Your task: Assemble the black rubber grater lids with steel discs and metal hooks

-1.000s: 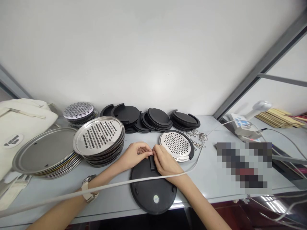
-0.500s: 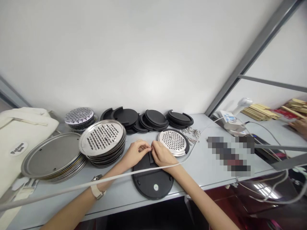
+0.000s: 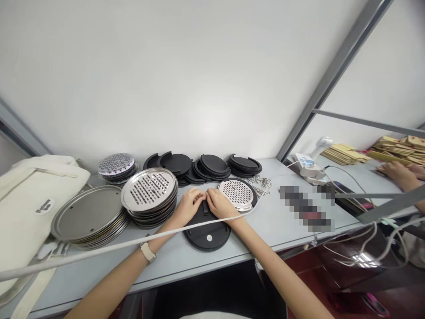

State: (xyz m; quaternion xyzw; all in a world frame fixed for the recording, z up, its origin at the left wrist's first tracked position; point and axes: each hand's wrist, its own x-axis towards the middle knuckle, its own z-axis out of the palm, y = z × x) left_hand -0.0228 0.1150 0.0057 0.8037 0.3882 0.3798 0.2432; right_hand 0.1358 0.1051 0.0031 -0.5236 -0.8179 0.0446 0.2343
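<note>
A black round disc (image 3: 216, 239) with a small white sticker and a narrow slot lies near the table's front edge. At its far edge my left hand (image 3: 190, 204) is closed, thumb and fingers pinched together. Right beside it, my right hand (image 3: 219, 204) bends over the disc with its fingers closed too. Whatever is between the fingertips is too small or hidden to name. Just beyond my right hand sits a perforated metal plate (image 3: 236, 194) in a black rim. A tangle of small metal wire pieces (image 3: 259, 185) lies behind that plate.
Left of my hands stand a stack of slotted metal plates (image 3: 149, 188) and a stack of metal trays (image 3: 88, 212). Black discs (image 3: 212, 165) line the wall. A white cable (image 3: 109, 246) crosses before my forearms. At right, a co-worker's hands (image 3: 400, 173) are near wooden pieces (image 3: 345, 153).
My view has shifted, and the disc and my hands appear slightly higher. My fingertips stay together at the disc's far edge. More of the co-worker's hands shows at right.
</note>
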